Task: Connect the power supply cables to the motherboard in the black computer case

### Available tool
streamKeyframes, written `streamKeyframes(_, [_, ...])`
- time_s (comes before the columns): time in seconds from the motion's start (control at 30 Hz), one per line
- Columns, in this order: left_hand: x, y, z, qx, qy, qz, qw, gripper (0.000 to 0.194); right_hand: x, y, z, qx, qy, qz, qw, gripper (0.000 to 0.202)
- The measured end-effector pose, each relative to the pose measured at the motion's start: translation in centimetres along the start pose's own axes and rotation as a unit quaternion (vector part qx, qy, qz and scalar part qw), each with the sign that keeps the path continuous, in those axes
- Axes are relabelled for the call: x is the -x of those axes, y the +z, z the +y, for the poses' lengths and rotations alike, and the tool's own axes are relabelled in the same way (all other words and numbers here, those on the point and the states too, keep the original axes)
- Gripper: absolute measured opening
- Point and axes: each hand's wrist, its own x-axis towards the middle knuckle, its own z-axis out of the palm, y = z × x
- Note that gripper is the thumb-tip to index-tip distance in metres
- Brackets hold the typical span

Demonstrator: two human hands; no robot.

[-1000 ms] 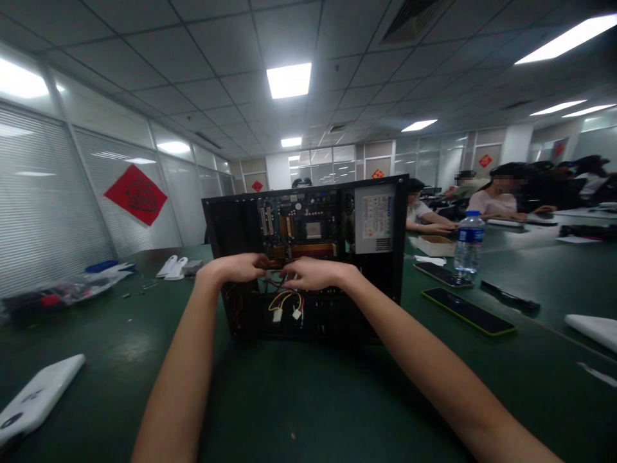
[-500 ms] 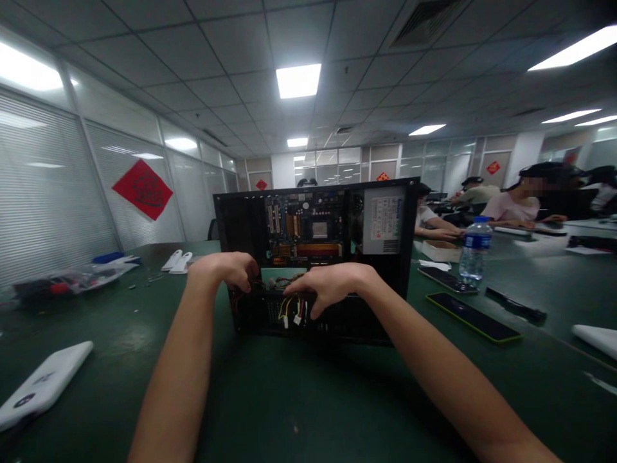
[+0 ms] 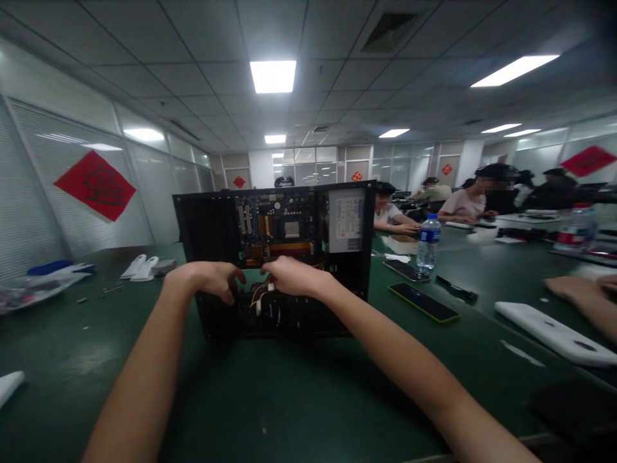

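Note:
An open black computer case [image 3: 347,276] stands upright on the green table, its inside facing me. A motherboard [image 3: 292,228] and a silver power supply [image 3: 344,222] show in its upper part. My left hand [image 3: 219,281] is at the lower left of the opening, thumb and fingers apart, nothing visible between them. My right hand [image 3: 289,275] is closed by pinched fingers on the bundle of cables [image 3: 259,299] in the middle of the case. White plugs and yellow wires hang below its fingertips.
Right of the case are a water bottle [image 3: 428,244], a green-edged phone [image 3: 424,301], a dark phone [image 3: 406,270] and a black strip [image 3: 456,289]. A white device [image 3: 554,333] lies near another person's hand [image 3: 573,289]. A plastic bag [image 3: 43,286] lies left. People sit behind.
The view has turned right, so the case appears further left. My right hand has moved toward my left hand and closed on the cables, which are lifted a little.

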Motion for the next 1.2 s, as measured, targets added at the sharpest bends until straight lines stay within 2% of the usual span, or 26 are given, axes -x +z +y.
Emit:
streamKeyframes(0.1, [-0.3, -0.4, -0.1, 0.012, 0.003, -0.103, 0.995, 0.076, 2.6, -0.6, -0.5, 0.066, -0.033, 0.007, 0.997, 0.032])
streamKeyframes(0.2, [-0.4, -0.7, -0.1, 0.017, -0.003, -0.119, 0.993, 0.079, 6.5, -1.7, 0.1, 0.107, -0.090, 0.042, 0.989, 0.026])
streamKeyframes(0.3, [-0.3, -0.8, -0.3, 0.024, -0.032, -0.106, 0.994, 0.074, 11.6, -3.8, 3.9, 0.118, -0.162, 0.120, 0.972, 0.029])
streamKeyframes(0.37, [-0.3, -1.0, -0.4, 0.013, -0.049, -0.083, 0.995, 0.068, 15.3, -5.2, 8.8, 0.103, -0.147, 0.215, 0.960, 0.035])
streamKeyframes(0.43, [-0.4, -1.3, -0.5, -0.009, -0.056, -0.060, 0.997, 0.059, 19.1, -5.9, 15.0, 0.061, -0.028, 0.314, 0.947, 0.043])
streamKeyframes(0.5, [-0.6, -1.4, -0.4, -0.029, -0.050, -0.043, 0.997, 0.055, 22.6, -5.3, 21.6, 0.001, 0.144, 0.351, 0.925, 0.053])
streamKeyframes(0.53, [-0.7, -1.4, -0.3, -0.031, -0.043, -0.041, 0.998, 0.057, 24.2, -4.5, 24.7, -0.022, 0.225, 0.352, 0.908, 0.059])
streamKeyframes(0.6, [-0.8, -1.3, 0.4, -0.020, -0.029, -0.055, 0.998, 0.067, 26.7, -2.1, 29.7, -0.015, 0.351, 0.310, 0.883, 0.063])
streamKeyframes(0.7, [-0.8, -0.8, 2.3, -0.005, -0.005, -0.082, 0.997, 0.073, 28.9, 2.4, 34.2, -0.008, 0.410, 0.272, 0.870, 0.061])
streamKeyframes(0.8, [-0.8, 0.0, 4.2, -0.021, 0.016, -0.072, 0.997, 0.071, 29.7, 5.8, 36.1, -0.009, 0.435, 0.219, 0.873, 0.053])
streamKeyframes(0.87, [-0.9, 0.6, 5.1, -0.040, 0.019, -0.059, 0.997, 0.074, 29.9, 7.0, 36.7, -0.006, 0.449, 0.194, 0.872, 0.052])
streamKeyframes(0.97, [-1.1, 1.3, 5.7, -0.060, 0.024, -0.058, 0.996, 0.079, 30.0, 7.9, 37.2, 0.002, 0.470, 0.175, 0.865, 0.055])
streamKeyframes(1.2, [-1.5, 1.6, 5.0, -0.061, 0.043, -0.058, 0.996, 0.063, 29.5, 8.8, 36.6, 0.013, 0.482, 0.155, 0.862, 0.054])
